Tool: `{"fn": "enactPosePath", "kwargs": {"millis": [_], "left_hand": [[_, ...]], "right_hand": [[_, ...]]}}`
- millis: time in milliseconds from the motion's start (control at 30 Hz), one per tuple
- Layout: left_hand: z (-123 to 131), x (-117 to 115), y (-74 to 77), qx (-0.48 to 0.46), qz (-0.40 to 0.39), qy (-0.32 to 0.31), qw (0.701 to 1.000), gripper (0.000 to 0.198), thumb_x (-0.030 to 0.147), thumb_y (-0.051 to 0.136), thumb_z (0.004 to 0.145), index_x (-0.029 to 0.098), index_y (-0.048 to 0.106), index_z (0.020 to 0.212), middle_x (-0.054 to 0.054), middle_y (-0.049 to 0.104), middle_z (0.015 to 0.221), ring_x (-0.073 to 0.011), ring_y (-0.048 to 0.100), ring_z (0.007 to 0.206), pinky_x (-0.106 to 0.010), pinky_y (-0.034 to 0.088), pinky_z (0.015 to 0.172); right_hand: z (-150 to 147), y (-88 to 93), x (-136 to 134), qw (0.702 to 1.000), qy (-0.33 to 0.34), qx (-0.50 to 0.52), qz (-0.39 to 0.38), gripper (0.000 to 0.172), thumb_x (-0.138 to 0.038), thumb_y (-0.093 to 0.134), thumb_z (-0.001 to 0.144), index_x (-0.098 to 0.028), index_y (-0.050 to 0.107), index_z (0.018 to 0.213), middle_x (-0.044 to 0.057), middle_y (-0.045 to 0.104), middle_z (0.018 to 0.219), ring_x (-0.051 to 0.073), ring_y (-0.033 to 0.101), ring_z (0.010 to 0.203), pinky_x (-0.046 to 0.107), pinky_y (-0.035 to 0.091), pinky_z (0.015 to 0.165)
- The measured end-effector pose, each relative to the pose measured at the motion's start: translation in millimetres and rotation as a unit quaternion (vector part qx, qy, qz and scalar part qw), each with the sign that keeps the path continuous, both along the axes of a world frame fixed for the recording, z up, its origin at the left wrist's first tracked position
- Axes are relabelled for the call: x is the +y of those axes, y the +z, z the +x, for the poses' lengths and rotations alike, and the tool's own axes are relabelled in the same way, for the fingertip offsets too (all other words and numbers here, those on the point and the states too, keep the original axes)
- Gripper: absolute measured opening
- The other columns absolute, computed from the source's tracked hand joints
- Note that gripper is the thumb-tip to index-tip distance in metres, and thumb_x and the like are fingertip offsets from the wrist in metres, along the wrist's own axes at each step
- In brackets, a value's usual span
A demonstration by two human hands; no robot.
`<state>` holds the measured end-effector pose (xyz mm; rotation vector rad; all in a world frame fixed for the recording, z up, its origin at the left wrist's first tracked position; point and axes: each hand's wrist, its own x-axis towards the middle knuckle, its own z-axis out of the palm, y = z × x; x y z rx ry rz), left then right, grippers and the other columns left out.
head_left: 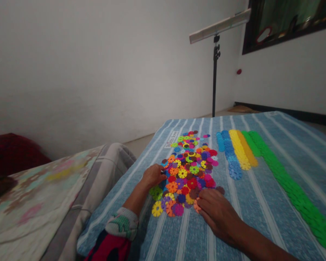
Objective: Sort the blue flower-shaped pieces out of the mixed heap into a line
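Observation:
A pile of notched, flower-shaped discs in many colours [191, 170] lies on a blue striped cloth [168, 239]. At the pile's left edge is my left hand [153, 175], its fingers pressed together; what they hold, if anything, is too small to name. My right hand [216, 208] is at the near right edge, its fingers closed on an orange disc [197, 206]. To the right, overlapping discs form rows: blue [230, 156], yellow [239, 150], orange-yellow [247, 148] and a long green one [293, 188].
A bed with a floral cover [43, 188] stands at the left, with a dark red item [16, 150] behind it. Beyond the cloth, a black stand [214, 79] carries a long pale panel [220, 27]. A dark-framed window [288, 21] is at the upper right.

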<state>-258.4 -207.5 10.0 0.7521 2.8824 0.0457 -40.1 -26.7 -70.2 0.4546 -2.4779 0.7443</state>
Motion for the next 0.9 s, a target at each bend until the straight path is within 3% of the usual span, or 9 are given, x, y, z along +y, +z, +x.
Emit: {"fn": "enactPosePath", "kwargs": {"millis": [267,700,800,900], "left_hand": [[-16.3,4.3,-1.3,-0.027,-0.003,-0.004,1.000,0.010,0.027,0.066,0.064,0.020,0.071,0.070,-0.001,0.068,0.069,-0.0182,0.062,0.071,-0.024,0.034,0.057],[-30.4,-5.5,-10.7,-0.107,0.133,0.048,0.984,0.017,0.025,0.066,0.051,0.019,0.064,0.067,0.005,0.058,0.057,-0.0143,0.054,0.062,-0.022,0.037,0.055],[-34.3,-6.2,-14.2,-0.139,0.166,0.057,0.975,0.017,0.026,0.066,0.048,0.018,0.056,0.060,0.006,0.053,0.053,-0.0118,0.049,0.057,-0.021,0.034,0.052],[-35.1,-8.8,-14.6,-0.190,0.206,0.077,0.957,0.030,0.032,0.070,0.043,0.019,0.045,0.053,0.008,0.045,0.046,-0.0084,0.039,0.050,-0.022,0.029,0.048]], "right_hand": [[-1.9,0.7,0.2,1.000,-0.008,-0.004,0.006,0.009,-0.012,0.049,0.091,-0.018,0.055,0.087,0.006,0.059,0.091,0.020,0.050,0.086,0.037,0.041,0.077],[-4.9,0.9,0.4,1.000,-0.017,0.012,0.002,0.010,-0.013,0.049,0.090,-0.018,0.054,0.083,0.005,0.057,0.087,0.019,0.049,0.084,0.035,0.040,0.077],[-5.2,0.6,0.4,1.000,-0.017,0.006,0.003,0.010,-0.013,0.049,0.090,-0.018,0.054,0.083,0.005,0.057,0.088,0.019,0.050,0.085,0.035,0.039,0.078],[-5.3,0.6,0.5,1.000,-0.016,0.007,0.004,0.010,-0.013,0.048,0.090,-0.018,0.054,0.083,0.005,0.058,0.088,0.020,0.049,0.085,0.035,0.039,0.077]]}}
